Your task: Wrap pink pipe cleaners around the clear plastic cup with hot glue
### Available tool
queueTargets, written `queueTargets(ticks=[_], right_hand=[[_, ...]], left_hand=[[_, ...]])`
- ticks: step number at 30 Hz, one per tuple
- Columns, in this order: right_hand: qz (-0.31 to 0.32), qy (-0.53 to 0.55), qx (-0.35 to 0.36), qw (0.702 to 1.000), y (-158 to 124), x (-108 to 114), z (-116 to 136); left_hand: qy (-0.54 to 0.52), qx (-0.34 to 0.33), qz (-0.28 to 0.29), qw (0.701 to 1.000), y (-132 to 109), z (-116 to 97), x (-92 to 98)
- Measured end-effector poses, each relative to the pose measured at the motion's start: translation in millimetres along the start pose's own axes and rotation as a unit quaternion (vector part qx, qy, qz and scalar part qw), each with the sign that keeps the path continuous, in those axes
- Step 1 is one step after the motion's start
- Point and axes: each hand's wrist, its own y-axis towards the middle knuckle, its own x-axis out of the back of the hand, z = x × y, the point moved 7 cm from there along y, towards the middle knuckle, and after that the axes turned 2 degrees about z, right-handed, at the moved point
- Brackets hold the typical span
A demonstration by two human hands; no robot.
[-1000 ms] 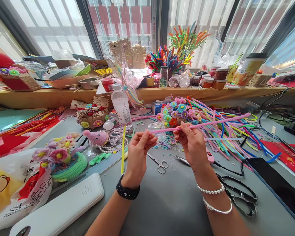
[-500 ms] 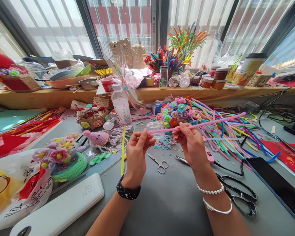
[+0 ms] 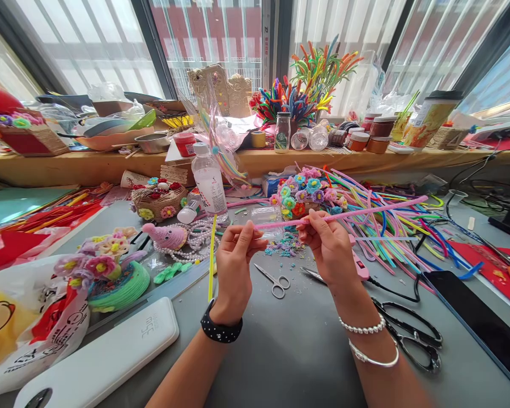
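Note:
A fuzzy pink pipe cleaner (image 3: 374, 209) is stretched between my hands above the grey table. My left hand (image 3: 237, 266) pinches its left end between thumb and fingers. Further along, my right hand (image 3: 329, 246) grips it, and a long piece sticks out past that hand to the upper right. Below and between the hands lie small silver scissors (image 3: 276, 281) and a scatter of coloured fluff clippings (image 3: 285, 243). A pink glue gun (image 3: 360, 266) with a black cord lies partly behind my right hand. Beside my left wrist stands a yellow strip (image 3: 212, 258).
Large black-handled scissors (image 3: 419, 334) and a phone (image 3: 476, 323) lie at right. A bundle of pipe cleaners (image 3: 391, 226) spreads behind them. A water bottle (image 3: 209, 181), flower basket (image 3: 304, 195), crochet pieces and a white power bank (image 3: 106, 357) occupy the left and back.
Almost nothing differs. Both hands keep their hold on the pink pipe cleaner, with only a very slight shift of the view and of the right hand.

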Motion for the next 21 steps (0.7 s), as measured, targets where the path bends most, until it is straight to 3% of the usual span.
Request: queueTargets(ticks=[21], right_hand=[[-0.012, 0.013, -0.002, 1.000, 2.6, 2.8, -8.7]], left_hand=[[-0.006, -0.022, -0.018, 1.000, -2.9, -5.1, 0.4]])
